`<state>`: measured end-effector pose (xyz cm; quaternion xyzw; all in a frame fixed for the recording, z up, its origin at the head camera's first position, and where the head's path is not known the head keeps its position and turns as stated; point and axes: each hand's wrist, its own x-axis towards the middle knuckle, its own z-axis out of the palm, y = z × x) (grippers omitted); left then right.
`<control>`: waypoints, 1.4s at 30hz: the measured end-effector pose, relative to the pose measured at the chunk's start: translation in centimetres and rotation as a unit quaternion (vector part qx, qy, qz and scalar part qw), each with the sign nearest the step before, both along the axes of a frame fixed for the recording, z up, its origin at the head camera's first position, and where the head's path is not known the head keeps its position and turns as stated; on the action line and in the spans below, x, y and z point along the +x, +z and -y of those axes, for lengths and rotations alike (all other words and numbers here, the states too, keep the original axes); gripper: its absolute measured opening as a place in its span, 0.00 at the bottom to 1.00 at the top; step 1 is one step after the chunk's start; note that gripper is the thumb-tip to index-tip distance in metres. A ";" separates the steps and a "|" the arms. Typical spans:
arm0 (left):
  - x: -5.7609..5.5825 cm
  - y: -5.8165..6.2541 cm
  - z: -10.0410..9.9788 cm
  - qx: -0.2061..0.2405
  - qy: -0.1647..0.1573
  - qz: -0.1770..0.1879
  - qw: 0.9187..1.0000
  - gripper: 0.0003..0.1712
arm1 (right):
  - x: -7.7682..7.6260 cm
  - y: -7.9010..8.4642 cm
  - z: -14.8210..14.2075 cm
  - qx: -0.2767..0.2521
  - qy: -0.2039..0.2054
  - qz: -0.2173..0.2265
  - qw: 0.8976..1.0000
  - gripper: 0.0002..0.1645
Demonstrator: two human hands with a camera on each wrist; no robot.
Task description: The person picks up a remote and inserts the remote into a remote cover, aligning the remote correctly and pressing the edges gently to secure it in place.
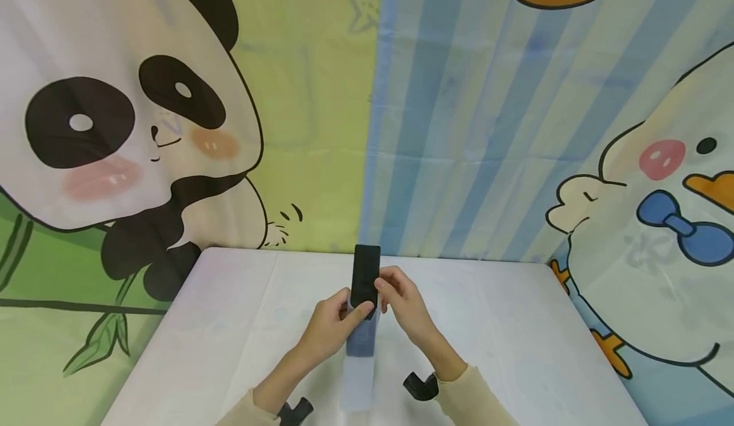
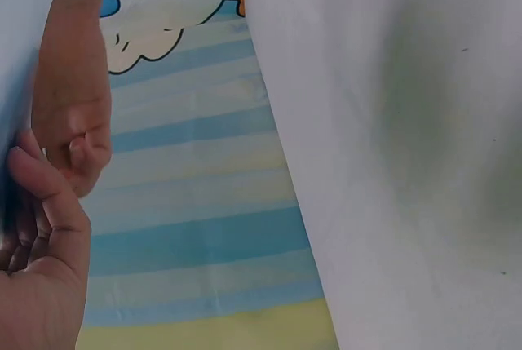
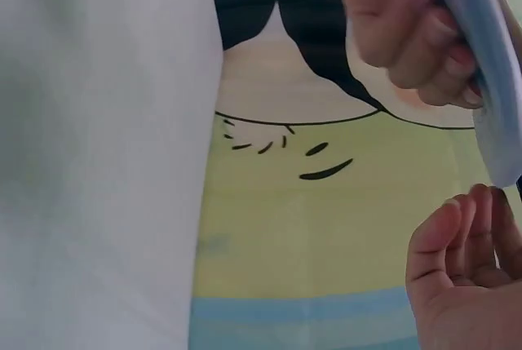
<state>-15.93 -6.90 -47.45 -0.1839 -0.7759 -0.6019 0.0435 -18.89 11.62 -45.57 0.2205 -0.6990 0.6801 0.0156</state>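
Observation:
In the head view, a flat black bar (image 1: 365,270) stands out of the top of a long blue-grey translucent sleeve (image 1: 360,342), whose pale lower end hangs toward me. My left hand (image 1: 327,330) grips the sleeve near its upper part, its thumb lying across the bar's lower end. With thumb and curled fingers, my right hand (image 1: 408,308) pinches the bar's right edge. The right wrist view shows the sleeve (image 3: 489,81) edge-on, with left fingers (image 3: 440,56) curled against it and my right hand (image 3: 465,285) at its end. What exactly the bar is cannot be told.
A white table (image 1: 487,330) lies beneath both hands. Behind it hangs a printed curtain (image 1: 459,127) with a panda, stripes and a duck. Black curved wrist mounts (image 1: 421,386) show beside both wrists.

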 end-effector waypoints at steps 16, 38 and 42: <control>-0.1 0.1 1.5 -0.017 -0.205 -0.022 0.978 0.19 | -0.7 1.8 -0.4 -0.044 0.043 -0.004 0.998 0.26; 0.2 0.6 1.0 0.063 -0.156 -0.037 0.985 0.17 | 0.3 2.4 -0.7 0.049 0.067 -0.054 0.995 0.24; 0.1 -0.1 0.9 0.022 -0.105 -0.026 0.994 0.12 | 0.3 1.6 -0.6 0.027 0.056 -0.060 0.996 0.25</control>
